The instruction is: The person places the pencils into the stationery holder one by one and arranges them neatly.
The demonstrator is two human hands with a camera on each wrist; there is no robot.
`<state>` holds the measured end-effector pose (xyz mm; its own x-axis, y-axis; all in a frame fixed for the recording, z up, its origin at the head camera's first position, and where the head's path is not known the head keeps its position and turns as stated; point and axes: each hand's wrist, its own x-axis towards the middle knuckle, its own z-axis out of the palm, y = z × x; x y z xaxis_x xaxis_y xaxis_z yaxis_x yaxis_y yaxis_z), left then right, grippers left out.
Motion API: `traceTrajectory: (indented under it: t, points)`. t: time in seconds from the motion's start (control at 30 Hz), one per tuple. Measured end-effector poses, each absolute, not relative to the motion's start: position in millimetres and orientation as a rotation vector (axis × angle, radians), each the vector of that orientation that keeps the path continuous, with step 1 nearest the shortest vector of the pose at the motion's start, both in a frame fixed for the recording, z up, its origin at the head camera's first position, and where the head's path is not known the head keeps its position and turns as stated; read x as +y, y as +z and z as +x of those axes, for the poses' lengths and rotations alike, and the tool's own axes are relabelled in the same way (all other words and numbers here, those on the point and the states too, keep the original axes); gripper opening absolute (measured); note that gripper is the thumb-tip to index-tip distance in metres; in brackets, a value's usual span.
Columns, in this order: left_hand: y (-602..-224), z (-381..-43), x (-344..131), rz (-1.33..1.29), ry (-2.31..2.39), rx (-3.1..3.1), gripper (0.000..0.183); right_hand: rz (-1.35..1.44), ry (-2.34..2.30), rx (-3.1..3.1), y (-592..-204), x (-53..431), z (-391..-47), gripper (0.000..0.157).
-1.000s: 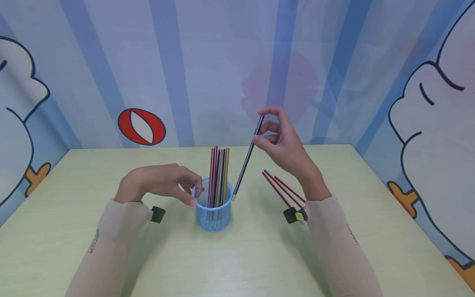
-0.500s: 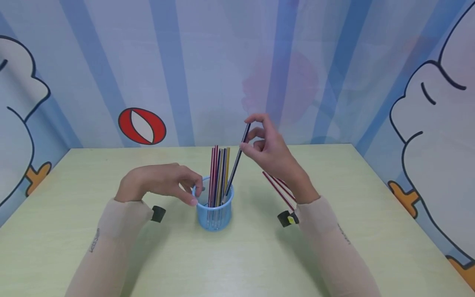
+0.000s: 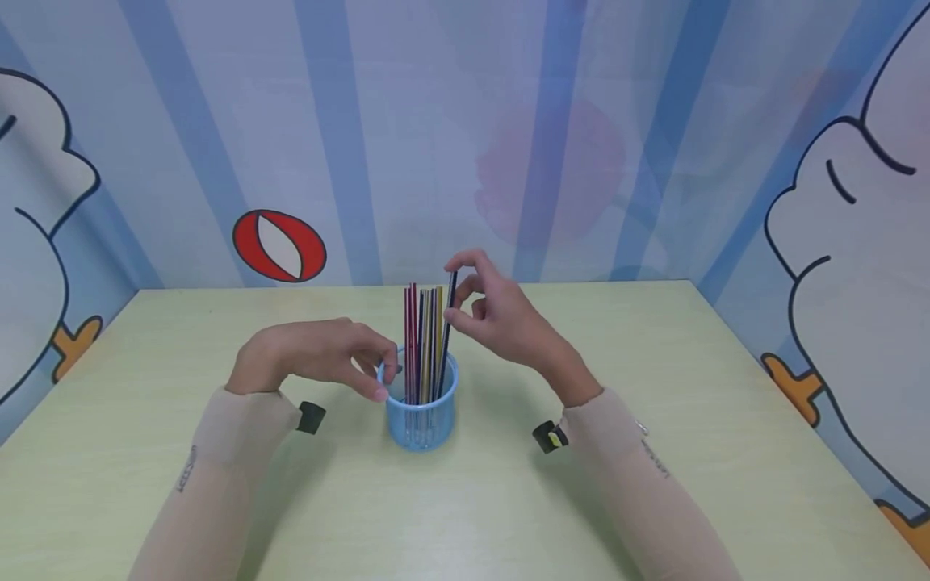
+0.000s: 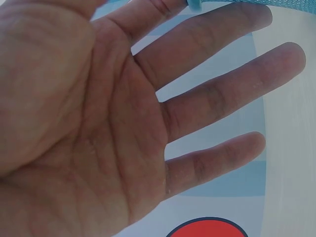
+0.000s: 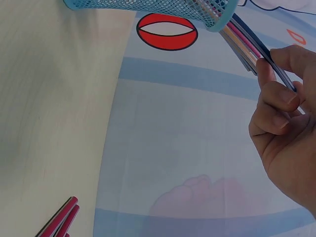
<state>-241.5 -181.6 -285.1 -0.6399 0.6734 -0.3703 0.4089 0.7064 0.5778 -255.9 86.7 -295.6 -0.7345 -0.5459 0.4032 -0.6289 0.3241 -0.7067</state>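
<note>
A light blue mesh pencil cup (image 3: 420, 428) stands on the table with several pencils (image 3: 411, 347) upright in it, red, dark and gold. My left hand (image 3: 320, 355) pinches its rim on the left between thumb and index finger. In the left wrist view the other fingers (image 4: 217, 98) are spread straight, and a bit of the rim (image 4: 195, 5) shows at the top. With thumb and fingers, my right hand (image 3: 504, 319) pinches a dark striped pencil (image 3: 445, 347) near its upper end. That pencil stands almost upright, its lower part inside the cup on the right side.
Red pencils (image 5: 58, 219) lie on the table in the right wrist view's lower left; the right forearm mostly hides them in the head view. Behind the pale table (image 3: 450, 516) stands a blue striped backdrop (image 3: 436, 145) with cartoon prints.
My right hand has moved left and down, bringing the dark pencil from beside the cup into it and more upright. The left hand stays on the rim.
</note>
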Motion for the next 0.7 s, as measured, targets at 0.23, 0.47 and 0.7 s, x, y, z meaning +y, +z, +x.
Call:
traceTrajectory:
  t: [0.23,0.47,0.7]
  points:
    - [-284.7,-240.9,-181.6,0.812,0.603,2.341,0.026,1.118,1.307,-2.543,-296.8,85.5,-255.2,0.046]
    - [-284.2,-241.4,-181.3,0.821,0.602,2.343,0.024,1.048,1.325,-2.633,-296.6,87.8,-257.3,0.047]
    - [-285.3,-241.0,-180.8,0.792,0.627,2.335,0.019,1.081,1.299,-2.729,-302.0,86.2,-259.4,0.052]
